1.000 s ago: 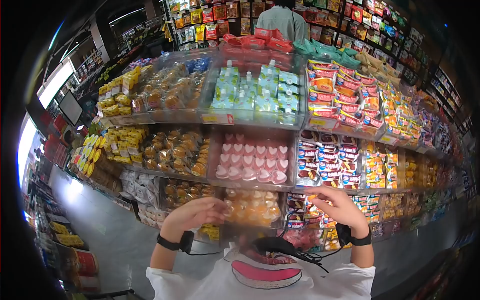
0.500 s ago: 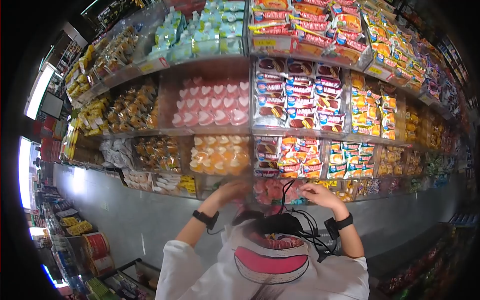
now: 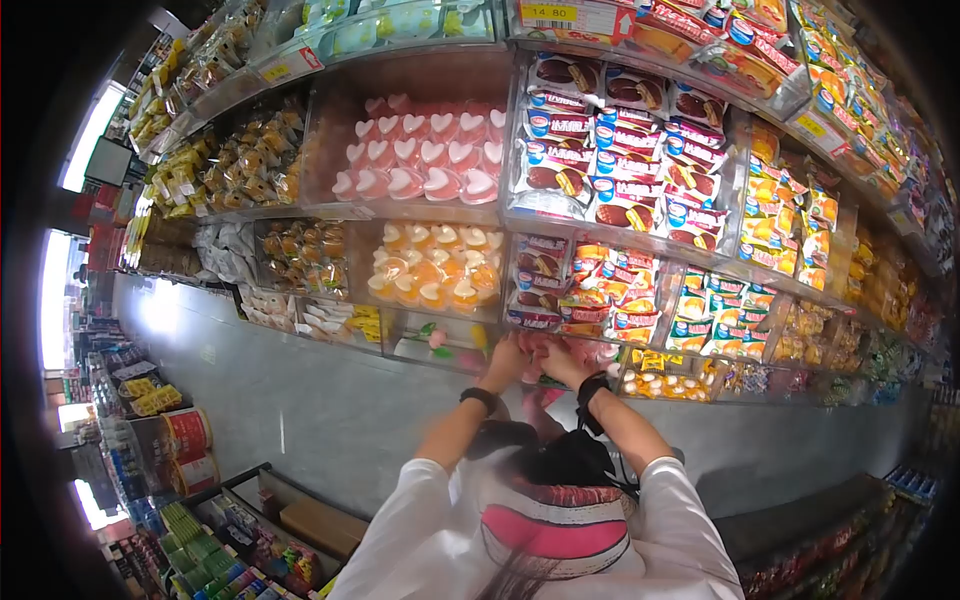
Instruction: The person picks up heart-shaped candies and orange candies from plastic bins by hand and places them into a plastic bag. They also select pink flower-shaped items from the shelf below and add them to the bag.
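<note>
My left hand (image 3: 507,361) and my right hand (image 3: 560,361) are close together at the lowest shelf row, in front of a bin of pink items (image 3: 597,353). Both hands have their fingers bent inward and together; what lies between them is too small and hidden to name. The pink items look ruffled, like petals or wrapped sweets, and my hands cover part of them. Just left of my left hand is a clear bin (image 3: 410,347) with a pink and a yellow tulip-like flower (image 3: 437,338) showing in it.
Above are heart-topped pink cups (image 3: 420,155), orange cups (image 3: 437,265) and chocolate-pie packets (image 3: 625,160). A bin of yellow-and-white sweets (image 3: 668,385) is on the right. Grey floor (image 3: 300,400) lies below the shelves, and another goods stand (image 3: 250,540) is at lower left.
My hands, wide apart before, have come together in front of the pink items, and their fingers have bent inward. The view has moved closer to the shelves and tilted downward.
</note>
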The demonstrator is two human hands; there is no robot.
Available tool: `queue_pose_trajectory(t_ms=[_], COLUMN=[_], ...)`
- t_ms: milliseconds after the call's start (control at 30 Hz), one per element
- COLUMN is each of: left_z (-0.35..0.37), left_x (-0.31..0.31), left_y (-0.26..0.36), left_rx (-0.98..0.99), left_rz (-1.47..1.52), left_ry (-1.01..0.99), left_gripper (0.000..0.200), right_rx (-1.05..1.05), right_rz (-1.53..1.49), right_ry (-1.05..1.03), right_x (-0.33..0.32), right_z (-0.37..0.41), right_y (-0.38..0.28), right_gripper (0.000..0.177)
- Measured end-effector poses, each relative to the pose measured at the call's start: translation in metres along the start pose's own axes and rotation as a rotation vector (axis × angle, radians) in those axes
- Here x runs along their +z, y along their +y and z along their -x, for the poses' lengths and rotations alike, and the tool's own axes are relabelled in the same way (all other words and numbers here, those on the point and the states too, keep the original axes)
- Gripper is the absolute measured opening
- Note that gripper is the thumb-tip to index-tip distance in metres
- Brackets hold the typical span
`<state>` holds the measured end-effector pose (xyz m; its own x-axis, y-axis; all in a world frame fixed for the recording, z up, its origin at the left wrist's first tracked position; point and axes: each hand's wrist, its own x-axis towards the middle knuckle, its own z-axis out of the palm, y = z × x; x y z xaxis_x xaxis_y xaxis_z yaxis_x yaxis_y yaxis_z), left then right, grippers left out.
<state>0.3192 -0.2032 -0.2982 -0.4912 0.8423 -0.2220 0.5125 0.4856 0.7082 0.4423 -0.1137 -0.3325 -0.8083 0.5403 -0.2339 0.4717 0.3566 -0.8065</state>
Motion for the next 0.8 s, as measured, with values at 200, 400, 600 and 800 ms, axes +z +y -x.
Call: queue_pose_trajectory(t_ms=[200,400,600,800], left_z=[0.002,-0.001,0.012,0.024], left_x=[0.017,0.049,0.042,0.0], left_y=[-0.027,-0.093,-0.072,-0.034], left_rx=[-0.298,0.043,0.083,-0.008], left_rz=[0.118,0.015,0.083,0.289], left_ry=[-0.049,-0.18,-0.213,-0.178], left_gripper=[0.059,0.065,0.05,0.039], right_rx=[0.336,0.095,0.278,0.149], right_rz=[0.111,-0.311,-0.262,-0.776], right_ry=[-0.177,-0.068,0.022,-0.272], right_x=[0.034,0.041,0.052,0.009], right_z=[-0.023,-0.017,-0.018,-0.014], right_y=[-0.022,-0.029,-0.017,-0.024], right_gripper=[0.052,0.051,0.03,0.028])
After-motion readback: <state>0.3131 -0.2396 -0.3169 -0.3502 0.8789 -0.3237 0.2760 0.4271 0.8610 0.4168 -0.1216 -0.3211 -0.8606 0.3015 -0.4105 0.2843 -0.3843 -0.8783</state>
